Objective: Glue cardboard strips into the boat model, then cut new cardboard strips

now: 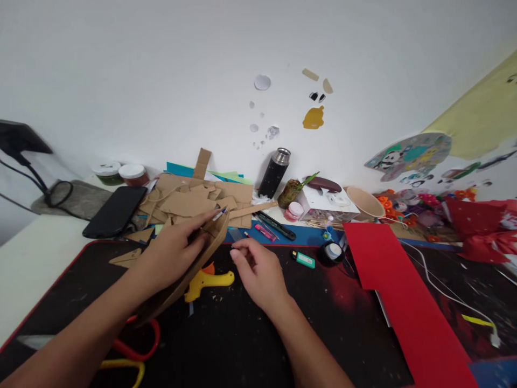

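Note:
My left hand (173, 253) is closed on a curved cardboard piece (197, 267), held tilted over the black mat (226, 339). A small blue and white item, too small to name, shows by its fingertips. Just right of the cardboard is my right hand (258, 269), its thumb and forefinger pinched together; whatever may be between them is too small to make out. A yellow tape dispenser (210, 279) lies between the hands. Red-handled scissors (137, 353) and a yellow handle (125, 365) lie under and beside my left forearm.
Cardboard scraps (189, 202), a phone (115, 212) and a black flask (274, 172) line the back. A green lighter (305, 260), a dark jar (332, 252) and red card (404, 302) lie to the right. A white cable (440, 291) crosses the far right.

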`<action>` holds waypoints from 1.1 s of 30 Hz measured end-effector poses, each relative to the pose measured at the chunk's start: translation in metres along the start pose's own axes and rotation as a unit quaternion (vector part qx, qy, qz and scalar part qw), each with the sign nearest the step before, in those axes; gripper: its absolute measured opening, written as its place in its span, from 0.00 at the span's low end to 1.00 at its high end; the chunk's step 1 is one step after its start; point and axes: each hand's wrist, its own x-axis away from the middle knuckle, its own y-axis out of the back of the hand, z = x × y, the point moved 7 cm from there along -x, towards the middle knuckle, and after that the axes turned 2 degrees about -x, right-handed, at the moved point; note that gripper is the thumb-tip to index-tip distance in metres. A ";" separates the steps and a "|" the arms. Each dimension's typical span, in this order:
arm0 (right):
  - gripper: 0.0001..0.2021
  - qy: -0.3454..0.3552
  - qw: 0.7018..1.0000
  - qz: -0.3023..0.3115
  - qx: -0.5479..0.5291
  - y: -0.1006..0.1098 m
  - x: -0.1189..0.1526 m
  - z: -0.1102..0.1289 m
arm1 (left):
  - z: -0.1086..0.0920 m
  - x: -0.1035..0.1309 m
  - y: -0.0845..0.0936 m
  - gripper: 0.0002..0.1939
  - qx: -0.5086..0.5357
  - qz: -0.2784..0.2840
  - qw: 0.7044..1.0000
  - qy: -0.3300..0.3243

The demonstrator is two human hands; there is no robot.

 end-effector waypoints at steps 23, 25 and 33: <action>0.17 0.034 0.981 0.184 0.043 -0.057 0.016 0.004 | -0.024 0.015 0.039 0.29 0.026 -0.013 0.998 -0.055; 0.15 -0.001 0.989 0.143 -0.045 -0.052 0.012 -0.003 | -0.027 0.017 0.046 0.29 0.030 -0.024 0.998 -0.059; 0.21 -0.165 0.898 0.008 -0.407 -0.032 0.001 -0.035 | -0.022 0.020 0.070 0.26 0.078 -0.067 0.993 -0.050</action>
